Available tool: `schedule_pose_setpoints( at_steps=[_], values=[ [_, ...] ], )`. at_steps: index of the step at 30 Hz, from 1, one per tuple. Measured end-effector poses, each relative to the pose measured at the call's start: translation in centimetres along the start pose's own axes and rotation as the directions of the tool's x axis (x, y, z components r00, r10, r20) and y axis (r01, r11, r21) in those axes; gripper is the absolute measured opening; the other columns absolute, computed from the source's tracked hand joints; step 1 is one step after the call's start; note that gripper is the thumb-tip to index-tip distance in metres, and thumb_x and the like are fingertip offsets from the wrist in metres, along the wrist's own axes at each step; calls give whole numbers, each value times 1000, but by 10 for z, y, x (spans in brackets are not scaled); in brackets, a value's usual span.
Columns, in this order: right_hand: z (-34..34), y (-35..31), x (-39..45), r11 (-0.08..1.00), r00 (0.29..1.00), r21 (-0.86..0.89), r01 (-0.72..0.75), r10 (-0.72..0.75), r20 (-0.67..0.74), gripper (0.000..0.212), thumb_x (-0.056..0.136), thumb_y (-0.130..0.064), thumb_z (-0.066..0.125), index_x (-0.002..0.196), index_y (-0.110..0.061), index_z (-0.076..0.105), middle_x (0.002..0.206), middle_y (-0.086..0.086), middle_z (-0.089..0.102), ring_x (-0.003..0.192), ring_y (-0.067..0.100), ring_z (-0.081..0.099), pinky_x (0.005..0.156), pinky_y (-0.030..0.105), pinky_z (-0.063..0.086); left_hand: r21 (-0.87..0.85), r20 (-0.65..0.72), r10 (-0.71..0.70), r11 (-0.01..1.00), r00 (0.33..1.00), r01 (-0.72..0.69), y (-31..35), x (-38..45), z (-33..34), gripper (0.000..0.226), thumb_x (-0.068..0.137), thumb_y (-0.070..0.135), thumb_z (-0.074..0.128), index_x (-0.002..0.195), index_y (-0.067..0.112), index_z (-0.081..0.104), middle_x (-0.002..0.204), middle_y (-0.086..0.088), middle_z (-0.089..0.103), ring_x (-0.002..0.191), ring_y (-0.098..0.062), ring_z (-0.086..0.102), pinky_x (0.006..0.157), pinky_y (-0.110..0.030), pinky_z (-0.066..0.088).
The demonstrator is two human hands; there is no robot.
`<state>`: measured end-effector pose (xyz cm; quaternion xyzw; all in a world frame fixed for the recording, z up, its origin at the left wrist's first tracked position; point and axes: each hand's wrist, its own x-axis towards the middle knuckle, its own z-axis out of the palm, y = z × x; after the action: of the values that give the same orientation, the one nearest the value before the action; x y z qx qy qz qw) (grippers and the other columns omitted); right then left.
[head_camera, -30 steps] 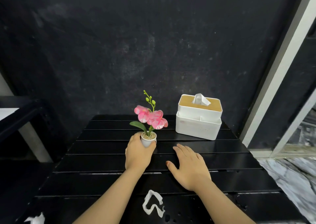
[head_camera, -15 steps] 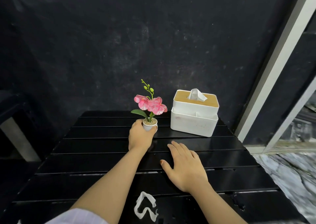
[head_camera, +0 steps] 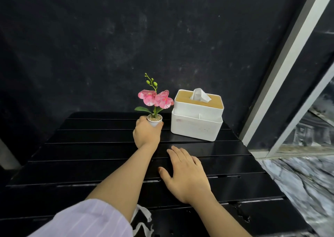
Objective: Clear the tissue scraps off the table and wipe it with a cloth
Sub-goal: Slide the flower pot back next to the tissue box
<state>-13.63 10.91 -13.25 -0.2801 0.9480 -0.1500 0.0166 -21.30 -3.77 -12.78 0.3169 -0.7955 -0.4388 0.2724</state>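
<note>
A black slatted table (head_camera: 86, 164) fills the lower view. My left hand (head_camera: 146, 134) is wrapped around the small white pot of a pink orchid (head_camera: 154, 121) at the far middle of the table, just left of the tissue box. My right hand (head_camera: 186, 175) lies flat on the slats nearer to me, palm down, fingers spread, holding nothing. A twisted white tissue scrap (head_camera: 142, 220) lies at the near edge, partly hidden by my left sleeve. No cloth is in view.
A white tissue box (head_camera: 197, 121) with a wooden lid and a tissue sticking out stands at the far right of the table. A dark wall rises behind. A window frame (head_camera: 282, 70) and marble floor (head_camera: 303, 178) lie to the right.
My left hand has carried the orchid pot away from me toward the back of the table, beside the tissue box. My right hand stayed flat on the slats. The view has tilted upward.
</note>
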Motion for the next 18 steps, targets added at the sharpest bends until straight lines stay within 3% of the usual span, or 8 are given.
schedule_pose_setpoints(
  at_steps=[18],
  values=[
    [2, 1, 0, 1000, 1000, 17, 13, -12, -23, 64, 88, -56, 29, 144, -24, 20, 157, -6, 16, 144, 12, 9, 117, 38, 10, 95, -63, 23, 995, 998, -17, 2, 9, 15, 51, 77, 43, 68, 111, 7, 55, 113, -12, 61, 102, -31, 59, 92, -40, 42]
  ],
)
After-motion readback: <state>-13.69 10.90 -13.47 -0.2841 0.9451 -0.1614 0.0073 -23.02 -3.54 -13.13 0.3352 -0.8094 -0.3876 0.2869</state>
